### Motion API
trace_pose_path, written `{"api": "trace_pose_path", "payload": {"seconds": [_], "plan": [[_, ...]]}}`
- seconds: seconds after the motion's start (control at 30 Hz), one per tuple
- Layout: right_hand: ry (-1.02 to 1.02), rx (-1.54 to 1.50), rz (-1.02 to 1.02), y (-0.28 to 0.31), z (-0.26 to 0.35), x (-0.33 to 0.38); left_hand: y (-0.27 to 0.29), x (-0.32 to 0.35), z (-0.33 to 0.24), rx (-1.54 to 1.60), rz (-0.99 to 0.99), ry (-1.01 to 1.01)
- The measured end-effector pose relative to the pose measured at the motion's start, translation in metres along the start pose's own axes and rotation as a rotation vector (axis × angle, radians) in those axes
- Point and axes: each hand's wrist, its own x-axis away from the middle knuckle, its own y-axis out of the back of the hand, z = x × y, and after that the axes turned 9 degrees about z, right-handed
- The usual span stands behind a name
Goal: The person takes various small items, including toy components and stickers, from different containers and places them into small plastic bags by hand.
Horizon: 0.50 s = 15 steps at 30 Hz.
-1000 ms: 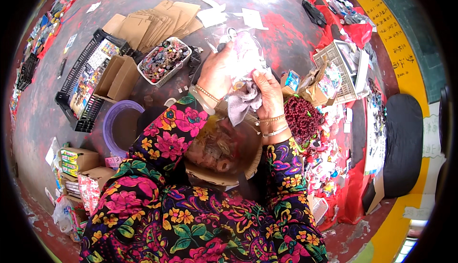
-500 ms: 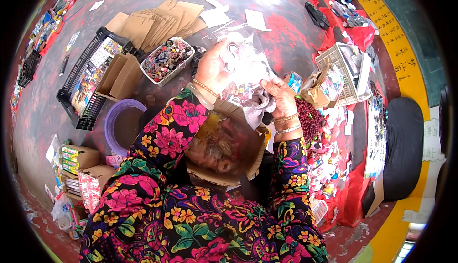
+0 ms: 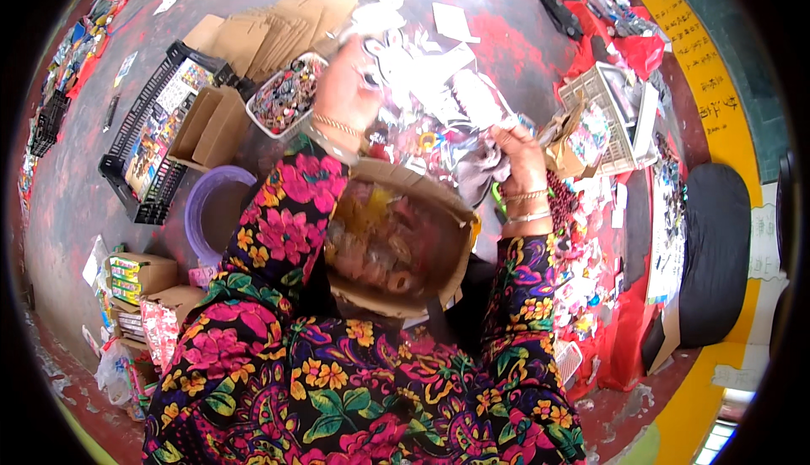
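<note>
One glossy plastic bag (image 3: 439,85) beyond cardboard box (image 3: 422,180); right hand (image 3: 521,159) pinches it, rumpled cloth (image 3: 481,171) below; left hand (image 3: 346,81): grip unclear.

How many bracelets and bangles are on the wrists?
4: left wrist, a gold beaded bracelet and a pale bangle; right wrist, another gold beaded bracelet and a silver bangle. Black floral sleeves may hide more.

Glare's washing out part of the left hand (image 3: 348,87) and the white stuff (image 3: 426,77) beside it, the left sleeve (image 3: 287,199) is covering some of the purple tub (image 3: 194,214), and the jumble (image 3: 380,241) in the cardboard box (image 3: 409,176) is kinda blurring into mush.
</note>
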Motion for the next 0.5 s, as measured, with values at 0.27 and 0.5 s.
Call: {"api": "trace_pose_path", "payload": {"seconds": [0.27, 0.5], "plan": [[-0.269, 0.528, 0.388, 0.015, -0.013, 0.027, -0.005, -0.008, -0.034, 0.009, 0.352, -0.215], [-0.493, 0.888, 0.419, 0.027, -0.154, 0.047, -0.013, -0.004, -0.028, 0.000, 0.226, -0.098]]}}
